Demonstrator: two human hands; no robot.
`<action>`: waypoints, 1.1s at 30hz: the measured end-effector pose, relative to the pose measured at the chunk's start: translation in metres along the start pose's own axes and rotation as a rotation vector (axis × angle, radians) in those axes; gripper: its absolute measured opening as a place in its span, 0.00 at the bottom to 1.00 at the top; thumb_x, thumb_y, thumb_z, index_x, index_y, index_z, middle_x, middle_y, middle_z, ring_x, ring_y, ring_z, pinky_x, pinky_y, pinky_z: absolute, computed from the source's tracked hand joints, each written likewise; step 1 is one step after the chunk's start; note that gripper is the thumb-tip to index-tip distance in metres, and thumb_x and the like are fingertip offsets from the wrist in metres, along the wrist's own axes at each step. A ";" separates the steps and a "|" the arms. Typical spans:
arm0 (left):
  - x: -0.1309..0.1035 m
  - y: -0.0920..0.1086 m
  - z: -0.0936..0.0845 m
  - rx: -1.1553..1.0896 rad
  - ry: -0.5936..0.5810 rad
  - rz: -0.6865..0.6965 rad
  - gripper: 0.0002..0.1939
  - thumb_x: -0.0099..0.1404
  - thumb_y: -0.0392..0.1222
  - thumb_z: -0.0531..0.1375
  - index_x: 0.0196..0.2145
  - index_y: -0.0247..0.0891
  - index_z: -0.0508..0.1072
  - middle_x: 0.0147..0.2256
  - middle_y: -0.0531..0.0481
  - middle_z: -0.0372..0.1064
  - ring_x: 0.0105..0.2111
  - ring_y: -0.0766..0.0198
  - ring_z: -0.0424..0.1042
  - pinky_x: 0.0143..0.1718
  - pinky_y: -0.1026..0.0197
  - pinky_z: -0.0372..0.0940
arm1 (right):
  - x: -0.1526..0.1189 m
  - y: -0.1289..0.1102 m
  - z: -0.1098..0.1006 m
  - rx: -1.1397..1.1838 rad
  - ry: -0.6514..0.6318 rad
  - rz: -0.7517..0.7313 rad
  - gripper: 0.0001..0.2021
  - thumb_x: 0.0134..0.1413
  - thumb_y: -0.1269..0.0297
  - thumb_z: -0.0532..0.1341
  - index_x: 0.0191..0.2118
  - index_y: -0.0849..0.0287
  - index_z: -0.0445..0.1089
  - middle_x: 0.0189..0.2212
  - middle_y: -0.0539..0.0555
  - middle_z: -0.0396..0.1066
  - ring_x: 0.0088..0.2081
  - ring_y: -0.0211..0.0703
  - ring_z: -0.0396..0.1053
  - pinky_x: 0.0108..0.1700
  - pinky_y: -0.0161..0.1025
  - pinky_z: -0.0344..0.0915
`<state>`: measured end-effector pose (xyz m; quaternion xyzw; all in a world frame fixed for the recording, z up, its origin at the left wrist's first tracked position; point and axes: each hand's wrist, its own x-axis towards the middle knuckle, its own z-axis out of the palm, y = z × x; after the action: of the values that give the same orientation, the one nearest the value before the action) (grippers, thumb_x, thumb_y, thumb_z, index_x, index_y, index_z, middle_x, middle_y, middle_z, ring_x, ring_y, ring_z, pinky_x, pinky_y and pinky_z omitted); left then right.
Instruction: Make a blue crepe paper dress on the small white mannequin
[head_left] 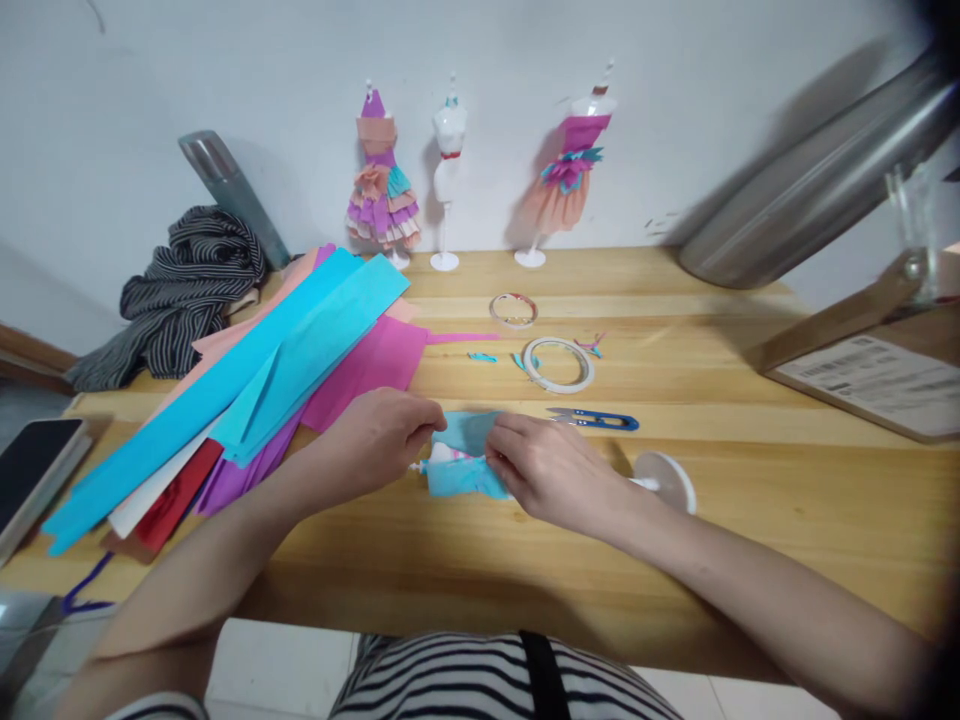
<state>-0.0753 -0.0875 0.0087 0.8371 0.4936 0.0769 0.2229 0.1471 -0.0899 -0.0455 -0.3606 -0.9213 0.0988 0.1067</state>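
Observation:
A small white mannequin lies on its side on the wooden table, its round base (666, 482) to the right. Light blue crepe paper (466, 478) lies around its torso, with part of the sheet raised behind it. My left hand (381, 437) has its fingers pinched together at the paper's upper left corner; the fingertips hold that edge. My right hand (541, 462) is closed over the right part of the paper, fingers bent down onto it, and covers the mannequin's lower part.
Behind the hands are blue thread snips (596, 418), a tape roll (559, 364) and a smaller ring (514, 310). Crepe sheets (262, 370) spread at left. Three mannequins (450, 180) stand by the wall. A steel bottle (810, 180) and brown box (862, 370) are at right.

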 end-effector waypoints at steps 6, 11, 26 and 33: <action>-0.004 0.005 -0.002 0.044 -0.163 0.076 0.19 0.58 0.25 0.52 0.37 0.40 0.78 0.35 0.49 0.74 0.34 0.65 0.73 0.35 0.64 0.61 | 0.003 -0.001 0.001 0.016 0.008 0.029 0.08 0.56 0.72 0.53 0.28 0.61 0.66 0.26 0.53 0.66 0.24 0.37 0.56 0.27 0.38 0.43; -0.004 0.007 0.006 0.162 -0.238 0.227 0.17 0.58 0.24 0.52 0.30 0.39 0.77 0.34 0.50 0.71 0.33 0.66 0.70 0.31 0.65 0.57 | 0.004 -0.002 -0.001 0.032 -0.026 0.064 0.05 0.50 0.73 0.55 0.28 0.61 0.66 0.26 0.53 0.67 0.25 0.37 0.58 0.27 0.37 0.43; 0.008 0.009 0.029 0.244 -0.240 0.264 0.16 0.60 0.25 0.51 0.34 0.41 0.75 0.34 0.50 0.66 0.32 0.64 0.65 0.26 0.63 0.49 | 0.004 -0.002 -0.002 0.029 -0.077 0.069 0.07 0.54 0.71 0.54 0.29 0.62 0.68 0.28 0.55 0.69 0.26 0.38 0.61 0.28 0.37 0.45; 0.009 0.011 0.028 0.358 -0.258 0.317 0.13 0.65 0.29 0.50 0.33 0.37 0.73 0.35 0.49 0.68 0.30 0.64 0.64 0.27 0.62 0.52 | 0.005 -0.003 -0.006 0.009 -0.104 0.024 0.08 0.57 0.72 0.55 0.30 0.62 0.69 0.29 0.56 0.71 0.27 0.39 0.62 0.28 0.37 0.45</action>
<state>-0.0525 -0.0929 -0.0119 0.9329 0.3296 -0.0849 0.1175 0.1434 -0.0878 -0.0383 -0.3656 -0.9208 0.1227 0.0589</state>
